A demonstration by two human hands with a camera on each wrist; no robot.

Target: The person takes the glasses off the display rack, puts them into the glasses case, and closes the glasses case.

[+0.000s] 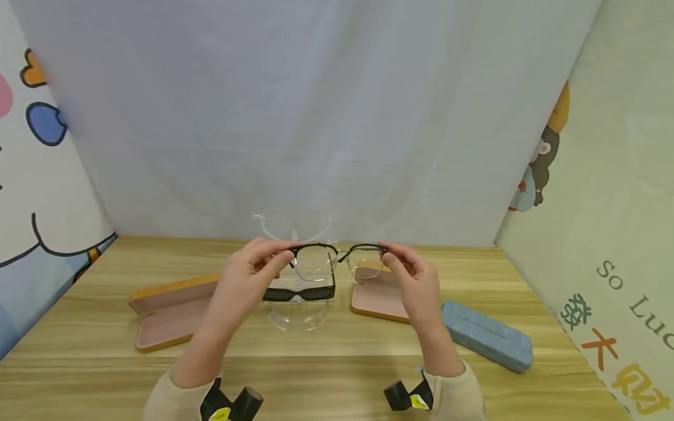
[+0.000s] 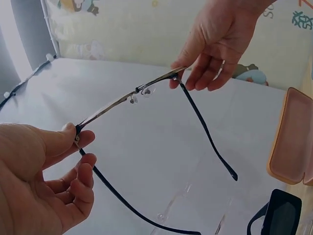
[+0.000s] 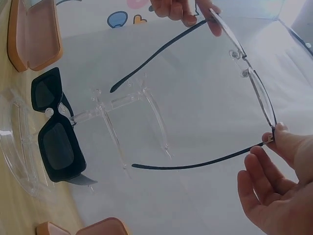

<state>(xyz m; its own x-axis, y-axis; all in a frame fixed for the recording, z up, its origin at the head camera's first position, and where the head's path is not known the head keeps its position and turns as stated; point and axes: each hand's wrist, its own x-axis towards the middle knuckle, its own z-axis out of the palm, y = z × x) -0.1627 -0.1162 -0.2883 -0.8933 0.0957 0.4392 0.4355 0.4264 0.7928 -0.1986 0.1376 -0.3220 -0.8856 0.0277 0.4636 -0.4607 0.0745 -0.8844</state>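
A pair of black-and-metal eyeglasses [image 1: 315,262] is held up between both hands, its temples spread and pointing away toward the stand. My left hand [image 1: 246,285] pinches the left hinge corner between thumb and forefinger. At the opposite corner, my right hand [image 1: 416,285] pinches the frame the same way. Beyond and below the glasses stands a clear display stand [image 3: 105,115] with bare upper arms. Black sunglasses [image 3: 58,139] rest on its lower level. The eyeglasses hide part of the stand in the head view.
An open orange case [image 1: 171,321] with pink lining lies at the left. Another open case [image 1: 380,301] sits right of the stand, partly behind the right hand. A closed blue case [image 1: 487,336] lies farther right. A pale curtain [image 1: 316,117] hangs behind the wooden table [image 1: 326,374].
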